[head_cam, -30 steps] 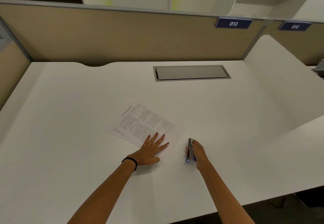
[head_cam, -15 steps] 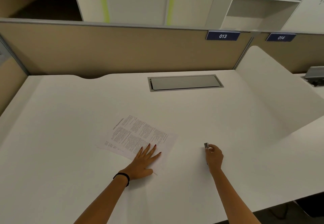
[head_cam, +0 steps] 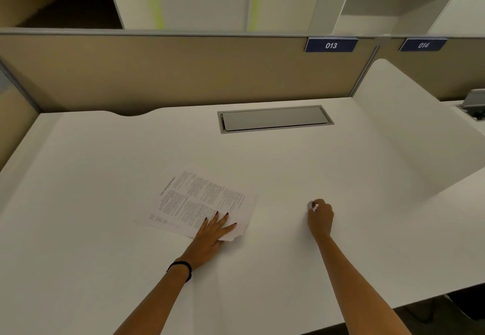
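Note:
A thin stack of printed papers [head_cam: 199,198] lies askew on the white desk [head_cam: 91,216]. My left hand [head_cam: 212,232] rests on the stack's near right corner with its fingers spread and straight; the paper edge beside the hand curls up a little. My right hand [head_cam: 320,219] sits on the desk to the right of the papers, apart from them, with its fingers curled round a small silver stapler [head_cam: 312,205]. Only the stapler's tip shows above the fist.
A grey cable hatch [head_cam: 274,119] is set flush into the desk at the back. A tan partition [head_cam: 157,72] closes the far side, with blue labels 013 [head_cam: 331,45] and 014 [head_cam: 423,45]. A white divider panel [head_cam: 393,130] rises on the right.
My right hand has carried the stapler away from the papers to the right and closed round it. My left hand stays on the papers, whose near corner has lifted slightly.

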A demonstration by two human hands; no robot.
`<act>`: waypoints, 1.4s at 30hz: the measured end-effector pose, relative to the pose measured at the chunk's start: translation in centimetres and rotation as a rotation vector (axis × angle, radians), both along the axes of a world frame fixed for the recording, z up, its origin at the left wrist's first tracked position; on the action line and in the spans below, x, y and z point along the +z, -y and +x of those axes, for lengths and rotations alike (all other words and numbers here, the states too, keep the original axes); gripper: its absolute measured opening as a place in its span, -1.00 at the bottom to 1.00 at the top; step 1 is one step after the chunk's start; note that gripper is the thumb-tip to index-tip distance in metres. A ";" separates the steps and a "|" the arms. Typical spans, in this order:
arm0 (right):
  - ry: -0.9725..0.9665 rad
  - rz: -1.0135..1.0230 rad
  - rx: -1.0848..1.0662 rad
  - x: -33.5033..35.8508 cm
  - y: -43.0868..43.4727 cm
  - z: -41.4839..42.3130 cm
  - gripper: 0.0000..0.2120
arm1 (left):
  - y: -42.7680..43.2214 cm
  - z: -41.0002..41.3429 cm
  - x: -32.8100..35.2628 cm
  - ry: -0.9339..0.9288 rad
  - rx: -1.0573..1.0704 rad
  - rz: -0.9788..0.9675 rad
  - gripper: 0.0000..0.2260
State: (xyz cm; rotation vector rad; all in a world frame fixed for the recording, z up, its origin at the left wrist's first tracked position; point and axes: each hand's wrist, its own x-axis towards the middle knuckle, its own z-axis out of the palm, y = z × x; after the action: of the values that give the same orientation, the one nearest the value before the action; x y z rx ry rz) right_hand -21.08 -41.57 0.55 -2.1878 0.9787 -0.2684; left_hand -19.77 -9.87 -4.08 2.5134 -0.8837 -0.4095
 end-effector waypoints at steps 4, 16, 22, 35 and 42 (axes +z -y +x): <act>-0.010 -0.029 0.045 -0.1 0.4 0.8 -0.81 | 0.3 0.1 1.4 -0.134 0.178 -0.276 -0.61; 0.207 -0.109 0.287 4.1 -1.7 2.8 -0.75 | 3.3 2.4 9.6 -0.162 0.589 -0.829 -0.86; 0.595 -0.128 0.596 9.8 -7.8 4.2 -0.81 | 4.4 3.4 12.9 -0.159 0.562 -0.956 -0.84; 0.692 -0.219 0.768 15.1 -14.2 6.0 -0.86 | 5.4 4.5 16.2 -0.019 0.563 -1.011 -0.86; 0.706 -0.559 0.823 16.5 -14.3 6.5 -0.78 | 5.0 4.5 17.7 0.077 0.538 -1.031 -0.68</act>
State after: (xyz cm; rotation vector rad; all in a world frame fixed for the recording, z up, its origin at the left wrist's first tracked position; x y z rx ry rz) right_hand -14.57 -27.25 17.03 -2.4693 -0.4452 -0.8990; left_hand -15.22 -14.86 13.63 1.6747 -0.2629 0.2750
